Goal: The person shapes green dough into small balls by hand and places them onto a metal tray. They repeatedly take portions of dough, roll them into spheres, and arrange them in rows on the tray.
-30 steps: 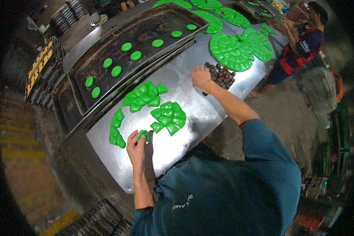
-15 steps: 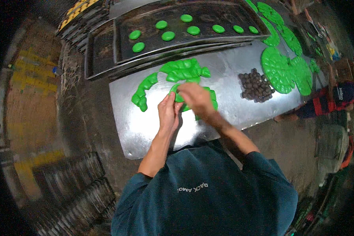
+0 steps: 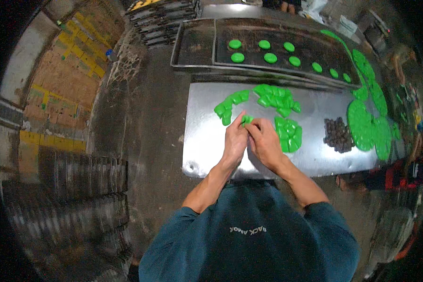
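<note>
Above the metal table, my left hand (image 3: 236, 140) and my right hand (image 3: 266, 144) meet fingertip to fingertip. Between them they pinch a small piece of green dough (image 3: 247, 121), mostly covered by the fingers. A curved row of green dough pieces (image 3: 231, 104) lies just beyond my left hand. Farther off, to the right of it, sits a cluster of green dough pieces (image 3: 273, 97). Another dough cluster (image 3: 288, 135) lies right beside my right hand. To the right of that is a pile of dark brown balls (image 3: 338, 135).
A dark baking tray (image 3: 249, 33) bearing several flattened green dough rounds stands along the table's far side. Large scored green dough slabs (image 3: 362, 124) cover the right end of the metal table (image 3: 207, 155). Stacked trays (image 3: 167, 21) rise at the back left. Another person's arm (image 3: 348, 182) shows at the right.
The whole view has shifted, so the table appears farther right. My right hand, blurred over the dough before, now has its fingertips against it beside the left.
</note>
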The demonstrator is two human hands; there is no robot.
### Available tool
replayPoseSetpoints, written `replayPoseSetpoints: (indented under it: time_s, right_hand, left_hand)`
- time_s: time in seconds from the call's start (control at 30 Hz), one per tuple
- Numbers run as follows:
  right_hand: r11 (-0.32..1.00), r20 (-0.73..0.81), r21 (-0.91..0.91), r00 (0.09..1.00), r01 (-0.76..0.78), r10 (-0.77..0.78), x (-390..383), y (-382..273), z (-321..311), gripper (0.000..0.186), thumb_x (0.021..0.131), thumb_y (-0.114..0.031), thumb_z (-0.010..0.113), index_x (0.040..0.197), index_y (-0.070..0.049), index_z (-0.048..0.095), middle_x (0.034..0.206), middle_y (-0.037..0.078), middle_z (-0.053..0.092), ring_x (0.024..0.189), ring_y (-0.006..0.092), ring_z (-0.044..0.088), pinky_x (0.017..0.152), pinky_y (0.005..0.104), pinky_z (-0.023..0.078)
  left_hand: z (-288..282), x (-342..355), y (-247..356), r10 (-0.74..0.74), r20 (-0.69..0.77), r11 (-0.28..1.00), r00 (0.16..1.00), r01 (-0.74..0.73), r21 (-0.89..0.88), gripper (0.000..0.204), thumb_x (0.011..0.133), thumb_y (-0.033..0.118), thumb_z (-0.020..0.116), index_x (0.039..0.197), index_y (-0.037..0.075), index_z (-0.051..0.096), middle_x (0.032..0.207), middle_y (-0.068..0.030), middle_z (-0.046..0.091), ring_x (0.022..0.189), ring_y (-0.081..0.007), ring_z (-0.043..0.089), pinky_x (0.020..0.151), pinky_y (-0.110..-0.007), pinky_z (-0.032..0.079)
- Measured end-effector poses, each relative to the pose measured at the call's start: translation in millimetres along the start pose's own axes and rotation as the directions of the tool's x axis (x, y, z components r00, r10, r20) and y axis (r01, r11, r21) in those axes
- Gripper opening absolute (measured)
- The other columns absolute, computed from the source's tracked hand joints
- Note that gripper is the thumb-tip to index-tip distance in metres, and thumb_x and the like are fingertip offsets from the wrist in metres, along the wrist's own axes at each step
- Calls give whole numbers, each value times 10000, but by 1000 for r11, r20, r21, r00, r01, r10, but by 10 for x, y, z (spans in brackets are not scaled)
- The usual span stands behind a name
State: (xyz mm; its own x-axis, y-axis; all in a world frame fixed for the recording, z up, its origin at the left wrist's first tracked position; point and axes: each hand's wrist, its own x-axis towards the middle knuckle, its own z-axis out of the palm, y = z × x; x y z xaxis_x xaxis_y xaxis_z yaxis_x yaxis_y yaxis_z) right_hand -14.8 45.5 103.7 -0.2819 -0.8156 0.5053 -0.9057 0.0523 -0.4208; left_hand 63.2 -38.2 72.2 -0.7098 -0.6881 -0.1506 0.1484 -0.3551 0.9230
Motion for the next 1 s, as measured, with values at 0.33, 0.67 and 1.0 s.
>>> replayPoseSetpoints:
  time_s: [0.33,0.67,1.0]
  right_hand:
    - [879,106,442,984,-176,143,509,-252,-655,254,746,-74,704,966,-24,587,684,81,581,612,160,594,534,286,466]
    - [993,-13,114,1000,26,-25,319,-151,-575,280,731,-16,669,1003,-60,620,914,117,565,843,278,583,704,363,494]
    - [874,93,466,990,-133,101,593,198,-605,244,720,-11,677,958,-26,626,854,69,582,698,161,576,600,273,477]
  left_hand:
    - [-51,-76,562,813,157,399,561,-733,550,318,986,182,419,903,-29,642,897,-115,638,852,-202,594,774,-330,482]
    - [250,343,365,400,-50,895,915,-378,238,565,1008,438,185,1090,-2,531,752,-85,621,692,-148,578,682,-276,447]
    - [242,269,433,402,0,864,916,-379,332,597,999,459,241,1245,-1,533,856,-65,630,798,-134,577,720,-269,472]
